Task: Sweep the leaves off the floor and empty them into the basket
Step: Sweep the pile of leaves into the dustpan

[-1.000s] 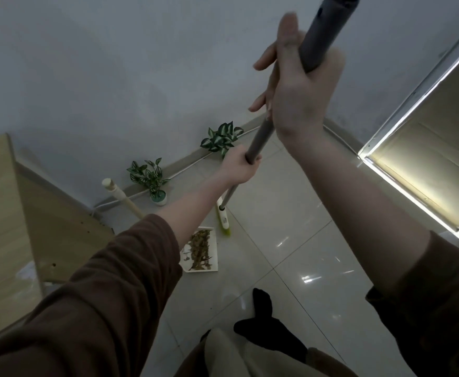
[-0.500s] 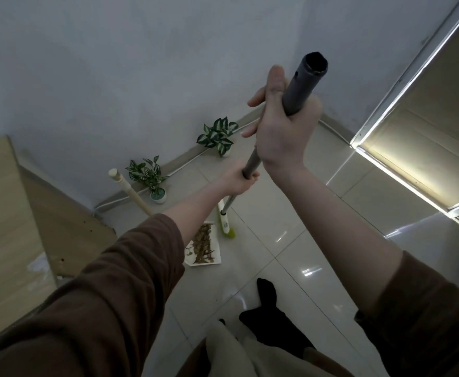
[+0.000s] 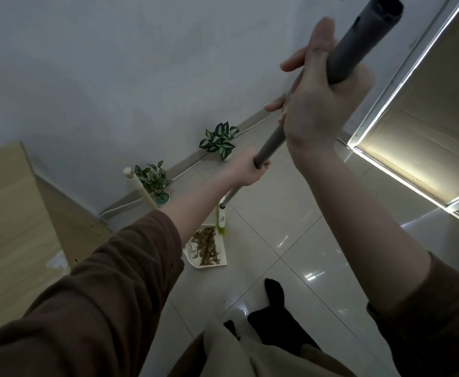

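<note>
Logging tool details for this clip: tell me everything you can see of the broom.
The broom has a long dark grey tubular handle with a hollow, open top end. It narrows to a thinner silvery lower shaft that joins a white and green head. It leans steeply, with the top near the camera and the head low at the far edge of the white dustpan, which holds dry brown leaves. The right hand grips it near the top, and the left hand grips it lower down.

Both arms are held out forward, the forearms bared below brown sleeves (image 3: 108,268). The broom handle (image 3: 273,142) is gripped low down by the left hand (image 3: 246,170), fingers wrapped round it, and near its top by the right hand (image 3: 320,104), thumb laid upward along it.
</note>
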